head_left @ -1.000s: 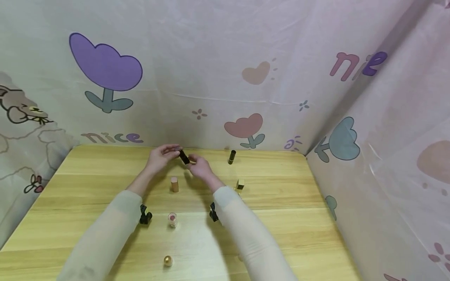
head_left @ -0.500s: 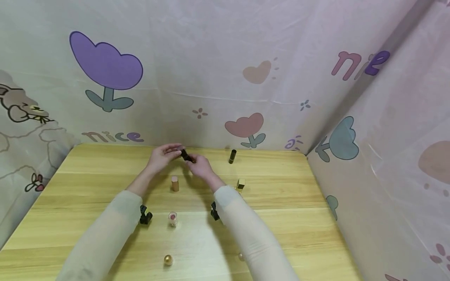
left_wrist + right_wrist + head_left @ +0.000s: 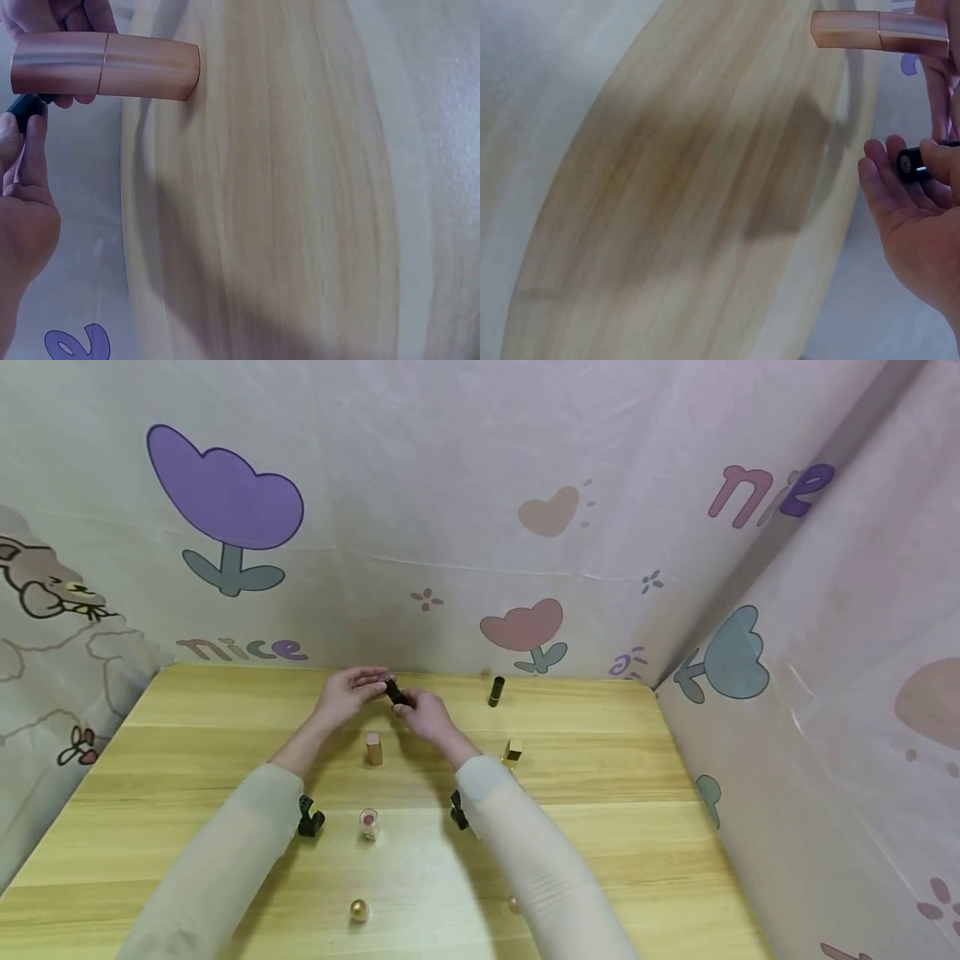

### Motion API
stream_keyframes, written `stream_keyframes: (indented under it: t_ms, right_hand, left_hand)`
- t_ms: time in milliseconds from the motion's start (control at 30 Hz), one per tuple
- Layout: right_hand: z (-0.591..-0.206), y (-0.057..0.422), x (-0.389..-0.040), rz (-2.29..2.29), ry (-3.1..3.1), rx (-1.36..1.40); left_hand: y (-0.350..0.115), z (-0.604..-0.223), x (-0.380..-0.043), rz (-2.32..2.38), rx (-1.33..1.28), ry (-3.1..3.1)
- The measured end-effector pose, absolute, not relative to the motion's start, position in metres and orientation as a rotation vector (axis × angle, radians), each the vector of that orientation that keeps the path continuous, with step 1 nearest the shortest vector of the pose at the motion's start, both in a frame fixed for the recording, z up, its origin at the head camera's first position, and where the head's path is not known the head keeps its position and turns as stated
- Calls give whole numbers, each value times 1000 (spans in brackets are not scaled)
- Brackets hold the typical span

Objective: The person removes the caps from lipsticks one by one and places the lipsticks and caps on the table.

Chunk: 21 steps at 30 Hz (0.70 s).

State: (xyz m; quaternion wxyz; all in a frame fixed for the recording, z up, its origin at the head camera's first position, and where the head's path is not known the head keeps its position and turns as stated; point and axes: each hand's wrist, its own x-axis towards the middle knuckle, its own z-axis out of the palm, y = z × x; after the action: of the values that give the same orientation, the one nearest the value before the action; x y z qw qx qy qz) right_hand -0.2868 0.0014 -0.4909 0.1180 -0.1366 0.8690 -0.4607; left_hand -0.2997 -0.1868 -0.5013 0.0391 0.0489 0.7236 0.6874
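Both hands meet at a black lipstick tube, held tilted above the far side of the table. My left hand pinches its upper end between thumb and fingertips; in the left wrist view the dark tube shows between them. The lower end is in my right hand, thumb pressed on it, and its round black end shows in the right wrist view. A copper lipstick stands upright just in front of the hands, and it looms large in the left wrist view.
A black lipstick with a gold ring stands at the back right. Nearer are a gold-capped tube, a clear pink tube and a gold ball-shaped cap. A pale round piece lies beside the right sleeve. Patterned cloth walls the table.
My right fingers have closed further over the tube's lower end, which earlier stuck out in plain sight. The left hand has stayed nearly still, and the standing items keep their places.
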Motion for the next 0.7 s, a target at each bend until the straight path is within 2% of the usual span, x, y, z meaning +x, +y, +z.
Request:
stream_keyframes:
  t_ms: [700]
  right_hand:
    - [-487,-5,-286,-1330,2577,-370]
  left_hand:
    - [-188,-494,-296,2133,118,2214]
